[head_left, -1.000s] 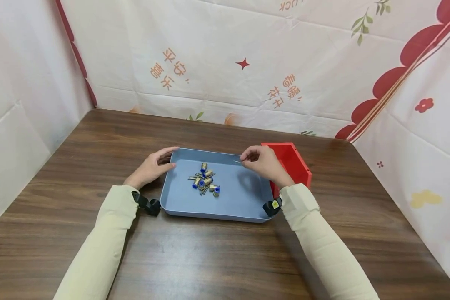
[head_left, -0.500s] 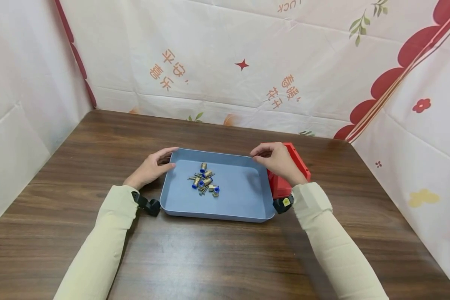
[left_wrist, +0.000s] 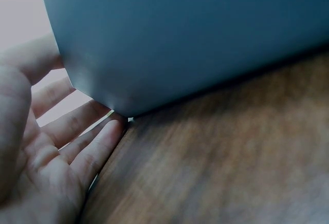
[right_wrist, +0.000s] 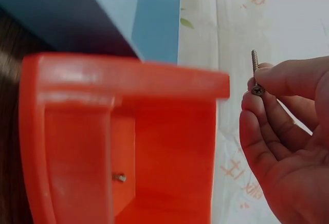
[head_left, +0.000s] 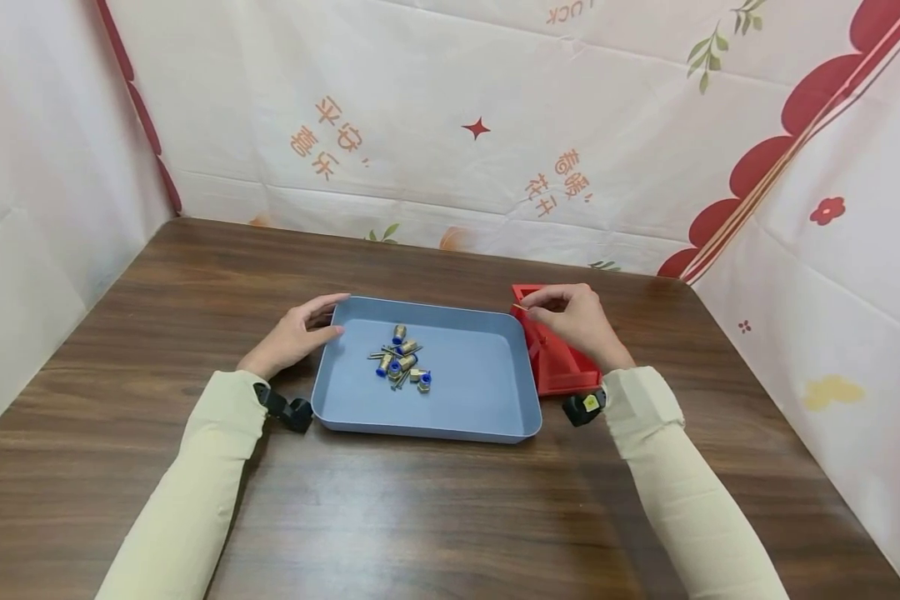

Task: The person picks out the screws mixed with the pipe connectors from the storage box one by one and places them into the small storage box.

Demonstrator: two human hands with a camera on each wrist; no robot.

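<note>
My right hand (head_left: 577, 321) pinches a screw (right_wrist: 255, 72) between thumb and fingertips, over the far part of the red bin (head_left: 562, 379). In the right wrist view, the screw's cross-slot head faces the camera and its threaded shank points up. Another screw (right_wrist: 121, 178) lies inside the bin. My left hand (head_left: 288, 337) rests at the far left corner of the blue-grey tray (head_left: 476, 392), fingers extended along its outer wall. Brass fittings (head_left: 407, 363) with blue collars lie in a pile with several screws (head_left: 399, 382), left of the tray's middle.
The red bin stands against the tray's right side on the brown wooden table (head_left: 390, 508). A white printed cloth (head_left: 420, 100) hangs behind the table and along both sides. Black wrist cameras (head_left: 585, 407) sit close to the tray and bin.
My right hand has carried the screw rightward from above the tray to above the red bin. My left hand keeps its place at the tray corner. The head view has shifted slightly.
</note>
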